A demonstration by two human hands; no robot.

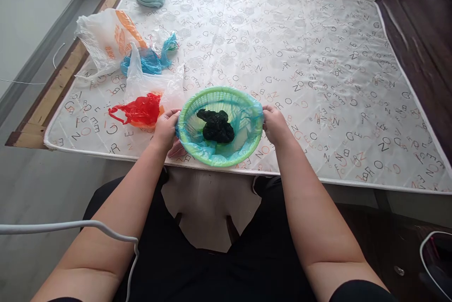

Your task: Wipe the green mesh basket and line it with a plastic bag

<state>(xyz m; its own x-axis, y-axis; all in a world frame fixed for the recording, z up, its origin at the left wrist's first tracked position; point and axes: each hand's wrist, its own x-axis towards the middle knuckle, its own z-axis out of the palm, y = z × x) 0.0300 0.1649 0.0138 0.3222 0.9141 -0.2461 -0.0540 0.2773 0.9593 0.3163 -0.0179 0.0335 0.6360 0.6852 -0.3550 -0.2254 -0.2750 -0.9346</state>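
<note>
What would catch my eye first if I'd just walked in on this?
Probably the bright green basket at the mattress's near edge, held at opposite sides by the fingers of the left hand and right hand. Inside, a crumpled black bundle stands out against bluish see-through plastic draped over the rim. Next comes the vivid red plastic bag on the mattress, just left of the basket.
</note>
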